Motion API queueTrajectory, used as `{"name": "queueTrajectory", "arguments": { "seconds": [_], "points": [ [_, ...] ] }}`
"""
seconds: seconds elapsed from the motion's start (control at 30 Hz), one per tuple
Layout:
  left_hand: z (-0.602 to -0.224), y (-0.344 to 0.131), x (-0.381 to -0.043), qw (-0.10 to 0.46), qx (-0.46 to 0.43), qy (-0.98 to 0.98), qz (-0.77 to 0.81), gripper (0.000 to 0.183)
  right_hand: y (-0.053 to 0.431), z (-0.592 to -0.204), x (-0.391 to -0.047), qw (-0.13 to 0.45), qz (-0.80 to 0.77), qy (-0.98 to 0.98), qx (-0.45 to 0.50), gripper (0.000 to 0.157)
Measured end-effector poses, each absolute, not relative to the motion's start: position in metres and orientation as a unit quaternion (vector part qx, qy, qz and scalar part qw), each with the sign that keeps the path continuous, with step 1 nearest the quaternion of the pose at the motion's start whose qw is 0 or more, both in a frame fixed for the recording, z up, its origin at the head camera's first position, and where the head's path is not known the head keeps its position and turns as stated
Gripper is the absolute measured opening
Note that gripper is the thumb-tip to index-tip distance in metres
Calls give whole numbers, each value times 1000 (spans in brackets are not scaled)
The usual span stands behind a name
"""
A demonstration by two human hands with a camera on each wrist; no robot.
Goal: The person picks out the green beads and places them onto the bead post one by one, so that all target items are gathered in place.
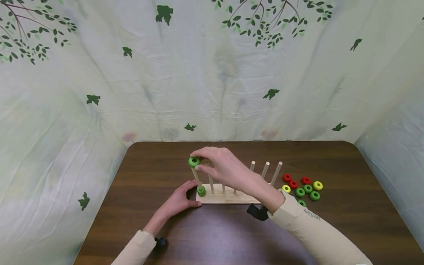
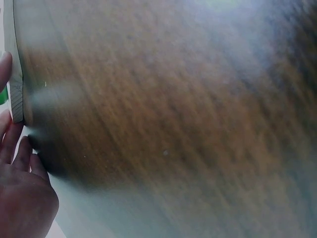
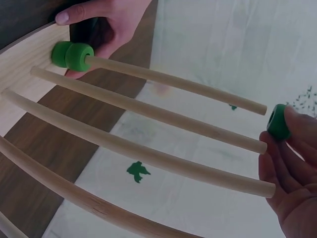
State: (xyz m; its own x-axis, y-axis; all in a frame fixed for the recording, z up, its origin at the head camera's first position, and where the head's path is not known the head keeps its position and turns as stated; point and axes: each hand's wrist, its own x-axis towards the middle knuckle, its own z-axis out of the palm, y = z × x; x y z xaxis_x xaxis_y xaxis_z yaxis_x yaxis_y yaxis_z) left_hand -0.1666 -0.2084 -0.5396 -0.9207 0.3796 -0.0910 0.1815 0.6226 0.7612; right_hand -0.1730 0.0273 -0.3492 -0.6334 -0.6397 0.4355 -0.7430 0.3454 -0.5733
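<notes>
Hands apart, both occupied. Right hand [image 1: 223, 165] pinches green ring [image 3: 281, 123] between thumb and fingers; ring sits just beyond tip of leftmost peg [image 3: 173, 83]. Left hand [image 1: 177, 198] clamped on left end of wooden board [image 1: 228, 199], thumb at near edge. Two stacked rings [image 1: 201, 192], both green, at foot of same peg. Other pegs [image 1: 276, 171] in row to right, some partly hidden by right hand and forearm. Loose red rings [image 1: 287, 180], yellow rings [image 1: 318, 188] and loose green rings [image 1: 315, 199] on desk [image 1: 357, 206], right of board.
</notes>
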Motion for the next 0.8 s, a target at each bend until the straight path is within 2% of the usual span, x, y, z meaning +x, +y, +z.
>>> {"name": "queueTrajectory", "arguments": {
  "seconds": [0.17,0.4,0.8],
  "points": [
    [-539,-209,-166,121,158,893,405,68,21,-348,-179,27,381,-826,415,29],
    [-540,-209,-167,120,158,891,407,68,14,-347,-186,0,344,-847,406,25],
    [-539,-208,-166,127,148,892,408,70,15,-348,-190,-41,313,-852,418,27]
  ]
}}
